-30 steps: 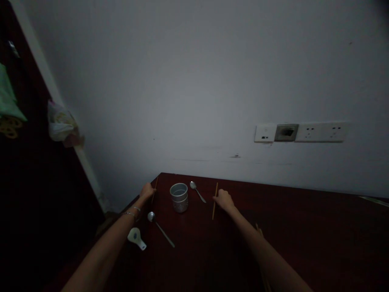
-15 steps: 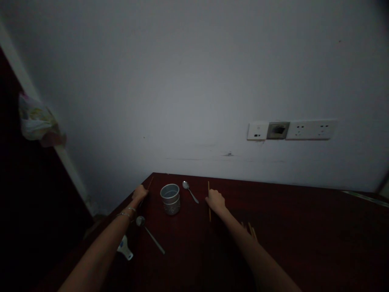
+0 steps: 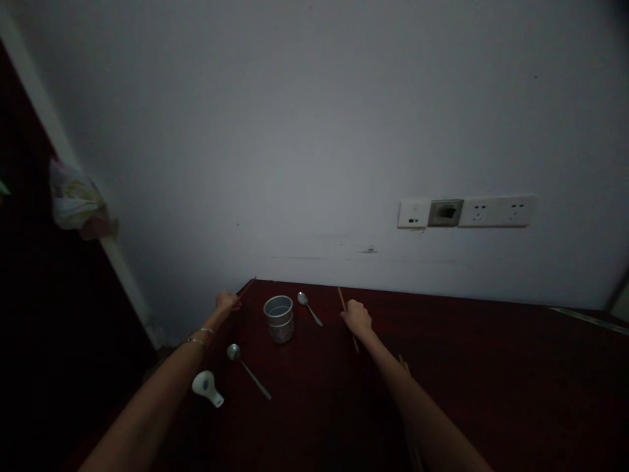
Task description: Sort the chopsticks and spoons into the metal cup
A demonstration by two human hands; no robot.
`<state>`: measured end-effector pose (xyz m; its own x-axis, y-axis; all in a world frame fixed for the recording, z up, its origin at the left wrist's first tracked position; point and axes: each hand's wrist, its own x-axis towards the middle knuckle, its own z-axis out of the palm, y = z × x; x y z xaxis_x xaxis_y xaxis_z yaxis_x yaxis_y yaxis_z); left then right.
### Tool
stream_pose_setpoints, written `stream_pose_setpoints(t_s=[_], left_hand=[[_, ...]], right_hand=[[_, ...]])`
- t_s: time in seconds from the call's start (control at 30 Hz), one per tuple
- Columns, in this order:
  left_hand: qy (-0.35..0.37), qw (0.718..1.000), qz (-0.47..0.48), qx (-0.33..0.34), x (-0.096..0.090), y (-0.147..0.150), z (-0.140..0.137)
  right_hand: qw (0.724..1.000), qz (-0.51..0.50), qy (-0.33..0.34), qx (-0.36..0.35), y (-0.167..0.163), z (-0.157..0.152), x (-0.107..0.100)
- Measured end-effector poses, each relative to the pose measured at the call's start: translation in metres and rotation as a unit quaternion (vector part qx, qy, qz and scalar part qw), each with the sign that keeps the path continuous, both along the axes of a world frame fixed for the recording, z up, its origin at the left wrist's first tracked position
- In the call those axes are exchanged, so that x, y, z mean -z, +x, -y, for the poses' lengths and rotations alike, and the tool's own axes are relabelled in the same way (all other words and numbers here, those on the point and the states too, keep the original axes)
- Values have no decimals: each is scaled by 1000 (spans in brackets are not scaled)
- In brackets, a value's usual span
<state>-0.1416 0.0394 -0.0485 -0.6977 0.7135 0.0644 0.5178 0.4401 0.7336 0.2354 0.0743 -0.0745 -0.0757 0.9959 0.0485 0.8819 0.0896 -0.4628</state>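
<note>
My left hand is closed around a thin chopstick at the table's far left corner, its tip pointing up and right. My right hand grips a light wooden chopstick that slants down to the right. Between the hands stands an upright metal cup, touched by neither. A small metal spoon lies just right of the cup. Nearer to me are a long-handled metal spoon and a white ceramic spoon, beside my left forearm.
More chopsticks lie partly hidden under my right forearm. The dark red table meets a pale wall with a row of sockets. A plastic bag hangs at the left.
The chopstick in my right hand has tilted from nearly upright in view to a slant, and the hand has shifted slightly right. My left hand has risen a little with its chopstick.
</note>
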Motion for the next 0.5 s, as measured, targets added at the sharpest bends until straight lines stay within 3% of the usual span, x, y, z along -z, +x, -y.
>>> stream_pose_setpoints(t_s=[0.2,0.43,0.5], left_hand=[[131,986,99,-9,-51,26,0],[261,942,183,109,-121,104,6],[301,908,237,171,-134,134,13]], right_hand=[[990,-140,28,24,36,-6,-10],[947,-310,87,6,74,14,-41],[919,-385,87,-11,82,28,-54]])
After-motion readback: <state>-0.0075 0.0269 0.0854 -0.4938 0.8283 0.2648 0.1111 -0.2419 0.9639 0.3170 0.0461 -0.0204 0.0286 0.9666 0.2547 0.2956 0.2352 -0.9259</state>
